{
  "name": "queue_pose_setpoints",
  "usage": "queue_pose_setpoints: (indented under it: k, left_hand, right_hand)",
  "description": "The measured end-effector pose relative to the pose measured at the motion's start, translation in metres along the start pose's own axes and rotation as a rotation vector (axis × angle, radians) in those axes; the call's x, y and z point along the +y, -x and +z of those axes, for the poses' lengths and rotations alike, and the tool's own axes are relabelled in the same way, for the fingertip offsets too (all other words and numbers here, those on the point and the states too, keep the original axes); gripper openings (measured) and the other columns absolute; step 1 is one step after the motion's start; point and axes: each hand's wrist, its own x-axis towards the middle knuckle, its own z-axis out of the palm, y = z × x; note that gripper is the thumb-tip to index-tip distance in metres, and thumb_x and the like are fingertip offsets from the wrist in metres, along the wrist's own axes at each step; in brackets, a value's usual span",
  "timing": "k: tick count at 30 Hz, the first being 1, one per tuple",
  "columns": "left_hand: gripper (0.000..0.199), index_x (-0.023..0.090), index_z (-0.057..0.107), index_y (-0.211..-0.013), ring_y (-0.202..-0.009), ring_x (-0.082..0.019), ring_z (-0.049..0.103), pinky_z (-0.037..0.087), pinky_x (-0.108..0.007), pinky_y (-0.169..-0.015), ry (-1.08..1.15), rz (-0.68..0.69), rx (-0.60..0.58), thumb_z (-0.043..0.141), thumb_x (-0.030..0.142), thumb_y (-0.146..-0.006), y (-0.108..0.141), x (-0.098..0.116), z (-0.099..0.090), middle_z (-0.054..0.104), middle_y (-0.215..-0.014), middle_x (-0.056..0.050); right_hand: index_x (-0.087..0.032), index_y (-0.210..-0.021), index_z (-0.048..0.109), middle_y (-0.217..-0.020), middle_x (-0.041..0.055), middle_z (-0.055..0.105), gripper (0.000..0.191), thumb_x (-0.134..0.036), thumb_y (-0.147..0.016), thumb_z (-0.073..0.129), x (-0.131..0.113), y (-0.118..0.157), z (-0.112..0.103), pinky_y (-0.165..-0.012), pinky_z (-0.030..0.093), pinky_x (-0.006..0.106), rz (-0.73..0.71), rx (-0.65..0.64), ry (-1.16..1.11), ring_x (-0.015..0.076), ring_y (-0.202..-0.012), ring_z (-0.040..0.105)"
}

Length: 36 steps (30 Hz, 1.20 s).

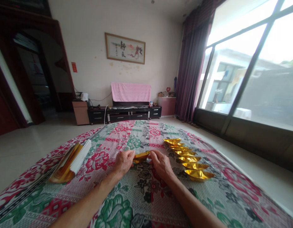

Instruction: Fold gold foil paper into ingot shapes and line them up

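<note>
Bare forearms (89,199) lead to left hand (124,162) and right hand (161,163), pinching gold foil piece (141,157) between them.

Framed pic (109,47): on wall (89,28); 2 lg blk Chinese chars, one abv the other, nr mid-panel.
Top char (123,45): reads 静 or trad. 靜, can't tell which.
Lower char (123,54): looks like 氣, bit blurry.
Sm. script (115,47): L of lg chars, same pic; too tiny to read.
Red slip (74,67): on wall, lower L of pic; marks too sm. to read.
</note>
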Motion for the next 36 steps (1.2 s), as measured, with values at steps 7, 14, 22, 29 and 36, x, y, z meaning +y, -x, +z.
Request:
queue_pose_setpoints:
  k: [7, 14, 22, 29, 36]
  left_hand:
    - [0.034, 0.02, 0.066, -0.093, -0.056, -0.011, 0.062, 0.045, -0.018, -0.048, 0.114, 0.052, -0.007, 0.041, 0.039, -0.08, 0.0, -0.007, 0.006, 0.07, -0.079, 0.0]
    - [0.027, 0.02, 0.067, -0.093, -0.087, -0.014, 0.063, 0.048, -0.021, -0.079, 0.042, 0.252, 0.089, 0.045, 0.025, -0.079, 0.004, -0.001, 0.007, 0.07, -0.093, -0.002]
    - [0.028, 0.019, 0.066, -0.094, -0.09, -0.012, 0.062, 0.047, -0.019, -0.083, 0.013, 0.32, 0.111, 0.043, 0.02, -0.079, 0.006, 0.002, 0.006, 0.069, -0.095, -0.002]
    - [0.03, 0.016, 0.065, -0.099, -0.088, -0.015, 0.064, 0.049, -0.022, -0.081, 0.087, 0.25, 0.077, 0.047, 0.021, -0.076, 0.004, -0.002, 0.01, 0.069, -0.096, -0.004]
    - [0.03, 0.018, 0.067, -0.097, -0.089, -0.017, 0.064, 0.05, -0.025, -0.081, 0.139, 0.188, 0.011, 0.049, 0.024, -0.074, 0.002, -0.005, 0.013, 0.069, -0.095, -0.002]
  right_hand:
    - [-0.018, -0.092, 0.066, -0.068, 0.0015, 0.066, 0.036, -0.041, -0.08, 0.041, -0.003, 0.001, 0.0, -0.059, 0.042, 0.022, -0.011, 0.003, -0.04, 0.014, -0.06, 0.058]
    - [-0.015, -0.094, 0.064, -0.067, 0.0016, 0.065, 0.035, -0.038, -0.078, 0.043, 0.0, 0.001, 0.0, -0.055, 0.041, 0.021, 0.016, 0.031, -0.081, 0.0137, -0.058, 0.056]
    - [-0.017, -0.088, 0.068, -0.071, 0.0006, 0.067, 0.03, -0.031, -0.077, 0.044, 0.003, 0.0, 0.0, -0.059, 0.042, 0.02, -0.052, 0.008, -0.022, 0.0137, -0.063, 0.059]
    - [-0.018, -0.085, 0.07, -0.069, 0.0003, 0.068, 0.028, -0.03, -0.076, 0.045, 0.002, 0.0, 0.001, -0.058, 0.041, 0.02, -0.044, 0.049, 0.0, 0.0143, -0.062, 0.061]
    - [-0.02, -0.085, 0.07, -0.07, -0.0002, 0.069, 0.028, -0.029, -0.077, 0.045, 0.006, 0.0, 0.004, -0.058, 0.041, 0.02, -0.05, 0.061, 0.018, 0.0143, -0.062, 0.061]
